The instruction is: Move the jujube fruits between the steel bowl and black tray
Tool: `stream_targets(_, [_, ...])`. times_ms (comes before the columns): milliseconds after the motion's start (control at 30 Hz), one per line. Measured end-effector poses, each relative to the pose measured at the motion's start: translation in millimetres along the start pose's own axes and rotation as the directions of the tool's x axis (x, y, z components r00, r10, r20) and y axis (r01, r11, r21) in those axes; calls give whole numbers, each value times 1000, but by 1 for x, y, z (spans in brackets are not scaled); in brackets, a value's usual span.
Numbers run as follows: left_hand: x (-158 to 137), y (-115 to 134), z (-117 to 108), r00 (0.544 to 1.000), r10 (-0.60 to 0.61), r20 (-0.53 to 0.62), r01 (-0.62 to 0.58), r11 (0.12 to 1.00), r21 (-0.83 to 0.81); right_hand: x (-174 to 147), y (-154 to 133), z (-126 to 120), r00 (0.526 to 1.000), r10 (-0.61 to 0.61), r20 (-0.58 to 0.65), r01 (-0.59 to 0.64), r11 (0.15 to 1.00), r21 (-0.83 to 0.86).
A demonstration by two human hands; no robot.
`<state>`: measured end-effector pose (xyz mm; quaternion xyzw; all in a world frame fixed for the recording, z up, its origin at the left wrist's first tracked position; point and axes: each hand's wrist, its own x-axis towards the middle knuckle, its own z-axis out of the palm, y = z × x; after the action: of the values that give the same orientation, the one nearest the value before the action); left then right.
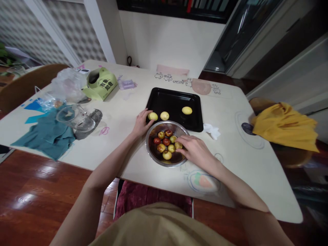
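Observation:
A steel bowl (151,155) stands at the table's near side and holds several small round fruits (166,141), some dark red, some yellow-green. My right hand (193,148) reaches over its right rim, fingers closed around a yellow-green fruit (178,145). Behind the bowl lies a black baking tray (170,97). At its front left corner my left hand (142,121) has thumb and fingers on either side of a yellow, lemon-like fruit (153,116). Two more yellow fruits sit on the tray, one in the middle (164,115) and one to the right (187,110).
A crumpled white tissue (212,131) lies right of the tray. On the left are a clear plastic container (77,118), a teal cloth (48,135), a green paper box (102,83) and a plastic bag (68,83). Yellow cloth (284,126) drapes over a chair at right.

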<state>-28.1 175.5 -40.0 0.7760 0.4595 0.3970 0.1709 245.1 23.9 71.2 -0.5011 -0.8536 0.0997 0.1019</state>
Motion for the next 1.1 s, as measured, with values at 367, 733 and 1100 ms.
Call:
stream_targets(367, [5, 22, -16, 985, 6, -171, -45, 973, -225, 2, 0, -4, 998, -11, -60, 18, 994, 111])
stream_targets(733, [-11, 87, -35, 911, 413, -11, -352, 763, -542, 9, -3, 3, 965, 95, -245, 42, 865, 500])
stream_targets(1100, [-13, 93, -31, 868, 490, 74, -398, 777, -487, 18, 1, 27, 945, 154, -287, 72, 761, 645])
